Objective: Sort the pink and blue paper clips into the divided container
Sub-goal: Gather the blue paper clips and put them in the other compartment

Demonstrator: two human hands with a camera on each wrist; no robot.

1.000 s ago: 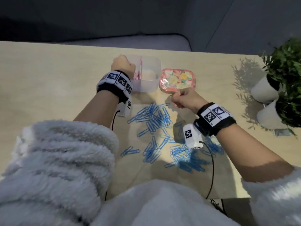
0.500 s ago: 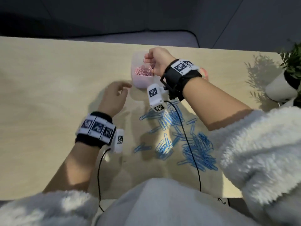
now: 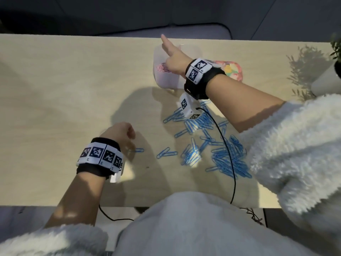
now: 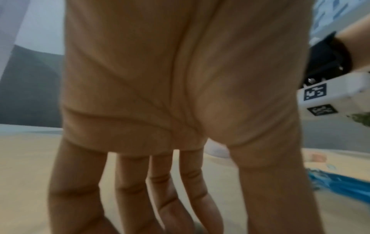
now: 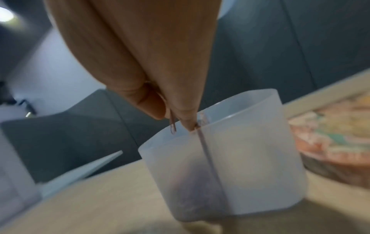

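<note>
A translucent divided container (image 3: pixel 167 80) stands at the table's far side, with pink paper clips (image 3: pixel 162 68) in its left compartment. My right hand (image 3: pixel 170 60) hovers over it, one finger stretched out away from me. In the right wrist view, thumb and a finger of that right hand (image 5: pixel 172 117) pinch a pink paper clip (image 5: pixel 172 125) just above the container's (image 5: pixel 250 158) left rim, beside the divider (image 5: pixel 208 158). Blue paper clips (image 3: pixel 217 145) lie scattered in front of me. My left hand (image 3: pixel 120 133) reaches down at the table beside a lone blue clip (image 3: pixel 138 150); the left hand (image 4: pixel 200 213) holds nothing.
A floral pink lid (image 3: pixel 233 70) lies right of the container, partly behind my right wrist. A white plant pot (image 3: pixel 326 80) stands at the far right edge. A black cable (image 3: pixel 230 154) crosses the blue clips. Bare tabletop (image 3: pixel 55 98) stretches to the left.
My left hand has pulled back from beside the container to the lone blue clip near me. The right hand stays over the container, now with a finger extended.
</note>
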